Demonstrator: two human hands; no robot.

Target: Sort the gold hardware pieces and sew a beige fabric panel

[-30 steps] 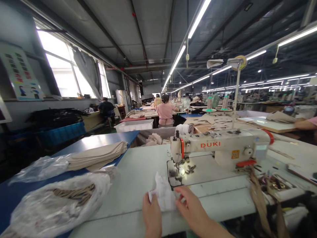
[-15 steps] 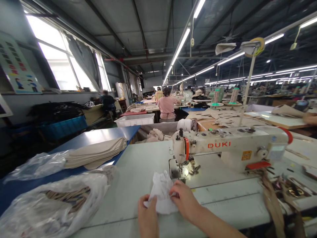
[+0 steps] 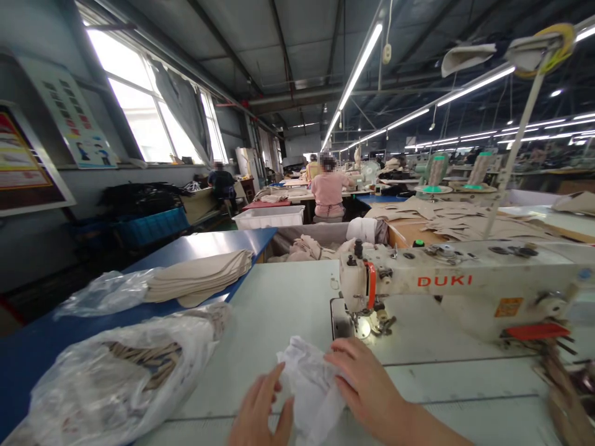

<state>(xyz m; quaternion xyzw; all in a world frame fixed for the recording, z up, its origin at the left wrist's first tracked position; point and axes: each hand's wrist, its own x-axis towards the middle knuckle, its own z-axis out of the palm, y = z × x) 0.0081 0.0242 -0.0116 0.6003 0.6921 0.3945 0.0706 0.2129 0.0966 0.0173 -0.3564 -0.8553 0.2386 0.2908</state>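
A crumpled white piece of fabric (image 3: pixel 309 381) lies on the pale green sewing table (image 3: pixel 279 310) in front of me. My left hand (image 3: pixel 260 412) grips its left edge with thumb and fingers pressed on it. My right hand (image 3: pixel 367 384) lies over the right side of the fabric, fingers curled on it. Just behind them is the needle area of a white DUKI sewing machine (image 3: pixel 446 282), lit by a small lamp.
A plastic bag with striped fabric (image 3: pixel 121 371) sits at the near left. A stack of beige fabric pieces (image 3: pixel 199 275) and another plastic bag (image 3: pixel 106 291) lie on the blue table (image 3: pixel 195 244). Thread cones (image 3: pixel 434 170) stand behind the machine. Other people sit at work far ahead.
The view has swung left and closer to the table. Both hands have kept hold of the white fabric, shifting it slightly toward me and left of the needle.
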